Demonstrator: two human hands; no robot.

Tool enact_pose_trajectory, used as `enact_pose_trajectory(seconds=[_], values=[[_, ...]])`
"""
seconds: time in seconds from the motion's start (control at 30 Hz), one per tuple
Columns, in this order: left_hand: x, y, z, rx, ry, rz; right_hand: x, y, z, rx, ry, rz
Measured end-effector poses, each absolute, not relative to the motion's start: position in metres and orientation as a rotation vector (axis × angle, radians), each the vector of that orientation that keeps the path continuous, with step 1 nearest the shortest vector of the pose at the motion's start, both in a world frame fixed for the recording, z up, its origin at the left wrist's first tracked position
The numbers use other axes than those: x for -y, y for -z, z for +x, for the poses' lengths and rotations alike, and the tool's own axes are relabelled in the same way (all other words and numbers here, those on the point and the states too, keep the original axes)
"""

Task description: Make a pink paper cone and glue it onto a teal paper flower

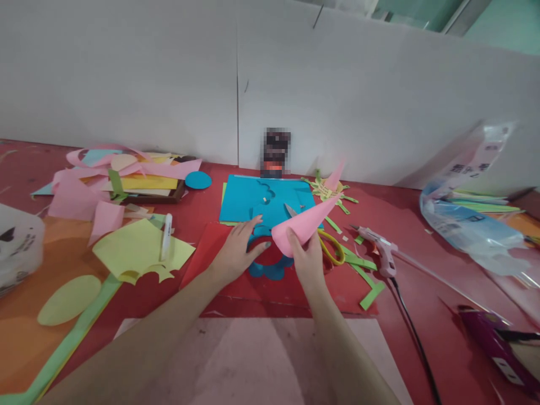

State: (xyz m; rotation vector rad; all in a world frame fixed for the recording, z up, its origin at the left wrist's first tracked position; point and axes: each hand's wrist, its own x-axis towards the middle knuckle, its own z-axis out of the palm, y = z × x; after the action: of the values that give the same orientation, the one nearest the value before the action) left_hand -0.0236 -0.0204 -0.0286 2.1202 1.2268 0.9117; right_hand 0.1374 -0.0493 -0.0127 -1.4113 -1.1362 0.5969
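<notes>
A pink paper cone [310,222] is gripped in my right hand [309,263], its point tilted up to the right and its wide end to the left. Below it lies a blue paper ring with a scalloped, flower-like edge [270,271], on a red board [228,281]. My left hand [237,247] is at the ring's left side, fingers apart; whether it touches the ring I cannot tell. Scissors with yellow handles [338,252] lie partly hidden behind the cone and right hand. Blue paper with curved cuts [240,199] lies just beyond.
A yellow-green paper piece with a pink cone [329,188] lies behind. On the right are a pink glue gun [383,250], green strips [371,295] and plastic bags [468,216]. Paper scraps [76,197] and a white marker [166,236] lie left. A white wall [126,73] stands behind.
</notes>
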Motion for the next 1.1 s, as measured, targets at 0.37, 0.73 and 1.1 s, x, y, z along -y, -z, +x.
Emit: enact_pose_trajectory(seconds=[0.37, 0.73, 1.1], values=[[0.011, 0.041, -0.029, -1.467, -0.817, 2.23, 0.051, 0.013, 0.135, 1.11, -0.614, -1.378], [0.011, 0.039, -0.031, -1.467, -0.886, 2.16, 0.051, 0.011, 0.135, 1.114, -0.597, -1.375], [0.014, 0.035, -0.031, -1.502, -0.927, 2.092, 0.05, 0.013, 0.136, 1.109, -0.577, -1.381]])
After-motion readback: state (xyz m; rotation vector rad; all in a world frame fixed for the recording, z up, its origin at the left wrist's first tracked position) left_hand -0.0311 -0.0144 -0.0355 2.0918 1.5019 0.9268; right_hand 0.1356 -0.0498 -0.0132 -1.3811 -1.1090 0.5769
